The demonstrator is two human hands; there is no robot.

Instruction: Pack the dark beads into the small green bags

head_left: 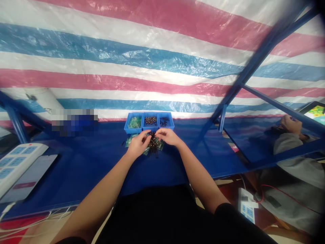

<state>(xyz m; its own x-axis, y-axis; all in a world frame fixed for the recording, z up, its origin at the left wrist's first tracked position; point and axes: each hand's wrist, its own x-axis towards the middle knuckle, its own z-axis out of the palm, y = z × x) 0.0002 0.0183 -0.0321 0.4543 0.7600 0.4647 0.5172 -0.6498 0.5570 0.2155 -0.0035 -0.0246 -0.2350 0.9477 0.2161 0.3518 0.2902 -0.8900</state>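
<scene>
On the blue table, my left hand (138, 145) curves over the left side of a pile of small black and brass-coloured parts (153, 146). Its thumb and fingertips come close together in a pinch. From the other side my right hand (168, 136) reaches in, thumb and forefinger pinched above the pile. Whatever the fingertips hold is too small to make out. Green pieces (160, 145) lie around and partly under the parts. Just behind stand three joined blue bins: the left bin (132, 130) has green pieces, the middle bin (150, 128) brass-and-black parts, the right bin (167, 127) dark slim parts.
A power strip (25, 154) and a phone (30, 176) lie at the table's left. Blue metal frame bars (241, 81) rise at the right. Beyond them sits another person, a grey sleeve (285, 145) showing. Striped plastic sheeting (127, 51) hangs behind the table.
</scene>
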